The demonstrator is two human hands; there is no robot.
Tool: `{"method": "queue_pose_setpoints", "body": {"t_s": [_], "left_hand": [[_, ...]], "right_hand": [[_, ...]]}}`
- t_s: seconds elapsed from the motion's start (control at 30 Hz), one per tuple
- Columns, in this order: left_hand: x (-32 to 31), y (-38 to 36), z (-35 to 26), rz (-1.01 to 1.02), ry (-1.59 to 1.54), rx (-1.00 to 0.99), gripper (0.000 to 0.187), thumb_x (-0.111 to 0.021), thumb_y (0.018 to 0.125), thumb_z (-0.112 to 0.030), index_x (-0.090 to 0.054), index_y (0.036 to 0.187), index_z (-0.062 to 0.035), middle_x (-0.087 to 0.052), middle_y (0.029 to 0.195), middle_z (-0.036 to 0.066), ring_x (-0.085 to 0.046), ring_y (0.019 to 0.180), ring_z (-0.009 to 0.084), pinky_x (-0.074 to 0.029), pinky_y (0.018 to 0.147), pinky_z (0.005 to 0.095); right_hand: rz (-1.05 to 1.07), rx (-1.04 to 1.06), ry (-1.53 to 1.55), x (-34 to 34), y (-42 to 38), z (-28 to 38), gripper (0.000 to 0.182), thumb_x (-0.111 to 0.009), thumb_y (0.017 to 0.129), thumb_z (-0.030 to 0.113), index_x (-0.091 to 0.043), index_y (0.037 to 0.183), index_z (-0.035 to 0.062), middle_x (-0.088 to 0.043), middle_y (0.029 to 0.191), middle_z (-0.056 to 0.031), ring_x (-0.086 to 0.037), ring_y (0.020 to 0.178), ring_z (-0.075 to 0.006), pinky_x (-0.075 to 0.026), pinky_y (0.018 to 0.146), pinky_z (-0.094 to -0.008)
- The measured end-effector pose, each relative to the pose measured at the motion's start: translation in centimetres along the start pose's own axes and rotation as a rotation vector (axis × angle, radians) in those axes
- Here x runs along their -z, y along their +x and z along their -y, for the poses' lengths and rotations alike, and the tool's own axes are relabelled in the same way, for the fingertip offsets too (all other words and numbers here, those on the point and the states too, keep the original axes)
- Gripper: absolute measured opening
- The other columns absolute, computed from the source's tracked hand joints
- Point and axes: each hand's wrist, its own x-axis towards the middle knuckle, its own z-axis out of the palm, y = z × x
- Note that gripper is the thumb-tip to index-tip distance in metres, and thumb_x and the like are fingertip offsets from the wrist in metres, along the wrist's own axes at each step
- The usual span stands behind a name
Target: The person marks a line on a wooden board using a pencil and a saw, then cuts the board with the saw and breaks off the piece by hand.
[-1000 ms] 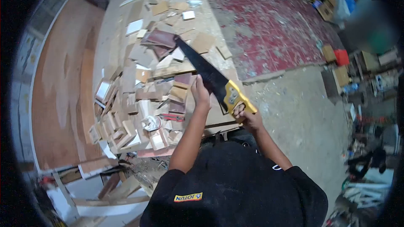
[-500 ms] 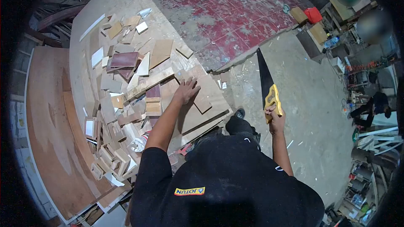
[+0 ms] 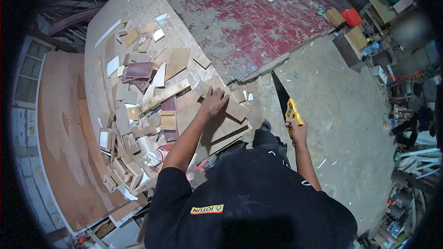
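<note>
My left hand [image 3: 214, 103] rests, fingers spread, on a flat wooden piece [image 3: 233, 110] near the right edge of the plywood worktable [image 3: 187, 32]. In my right hand [image 3: 296, 130] is the yellow handle of a hand saw [image 3: 281, 93]; its dark blade points up and to the left, in the air over the concrete floor, apart from the wood. A long wood strip [image 3: 166, 95] lies left of my left hand. Maroon offcuts [image 3: 139, 70] and many small wood scraps are spread over the table's middle.
A brown sheet [image 3: 62, 133] stretches along the far left. Red tiled floor [image 3: 244, 14] lies beyond the table. A person [image 3: 417, 122] is at the far right among wood pieces and clutter. A white bottle [image 3: 153, 158] lies at the table's near edge.
The saw has moved down and slightly left, away from the tiled floor's edge. My left hand has shifted slightly right over the wood. The camera view has moved a little.
</note>
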Motion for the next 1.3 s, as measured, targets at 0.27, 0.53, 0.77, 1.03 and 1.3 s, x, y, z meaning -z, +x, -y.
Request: {"method": "queue_pose_setpoints", "body": {"t_s": [0.27, 0.53, 0.77, 1.03, 1.3], "left_hand": [[-2.1, -0.6, -4.1, 0.053, -0.066, 0.259, 0.062, -0.067, 0.081, -0.018, -0.044, 0.138, -0.0094, -0.053, 0.126, 0.018, -0.051, 0.122, 0.0368, -0.027, 0.110, 0.0675], [-3.6, -2.7, -7.4, 0.040, -0.212, 0.531, 0.077, -0.075, 0.077, -0.037, -0.042, 0.139, -0.0055, -0.054, 0.125, 0.023, -0.051, 0.121, 0.0399, -0.036, 0.105, 0.0610], [-2.8, -1.8, -8.4, 0.048, -0.363, 0.584, 0.076, -0.077, 0.076, -0.038, -0.045, 0.137, -0.0038, -0.053, 0.126, 0.025, -0.050, 0.119, 0.0422, -0.041, 0.102, 0.0505], [-5.2, -0.2, -8.6, -0.078, -0.380, 0.583, 0.092, -0.079, 0.069, -0.050, -0.043, 0.140, -0.0047, -0.040, 0.142, 0.029, -0.037, 0.135, 0.0441, -0.034, 0.108, 0.0586], [-3.0, 1.1, -9.8, -0.022, -0.369, 0.652, 0.089, -0.073, 0.070, -0.057, -0.045, 0.136, -0.0030, -0.033, 0.147, 0.028, -0.030, 0.138, 0.0451, -0.023, 0.111, 0.0647]], "right_hand": [[0.073, 0.058, -0.052, 1.2, 5.0, 2.0, 0.021, -0.059, 0.097, 0.014, -0.068, 0.093, -0.0038, -0.070, 0.079, -0.0087, -0.063, 0.066, -0.0134, -0.051, 0.063, -0.0269], [0.154, 0.070, -0.077, 2.0, 8.7, 3.2, 0.018, -0.060, 0.094, 0.012, -0.068, 0.092, -0.0043, -0.068, 0.077, -0.0077, -0.063, 0.065, -0.0123, -0.050, 0.059, -0.0248], [0.280, -0.030, -0.103, 1.1, 10.5, 2.4, 0.010, -0.065, 0.087, 0.008, -0.067, 0.087, -0.0029, -0.067, 0.074, -0.0067, -0.062, 0.062, -0.0130, -0.050, 0.059, -0.0252], [0.374, -0.068, -0.262, 1.4, 10.7, 2.6, 0.010, -0.069, 0.084, 0.010, -0.068, 0.087, 0.0006, -0.065, 0.071, -0.0038, -0.060, 0.060, -0.0106, -0.046, 0.055, -0.0246], [0.409, -0.030, -0.331, 2.8, 9.6, 2.0, 0.013, -0.061, 0.088, 0.010, -0.070, 0.083, 0.0011, -0.059, 0.067, -0.0015, -0.054, 0.057, -0.0104, -0.044, 0.053, -0.0263]]}}
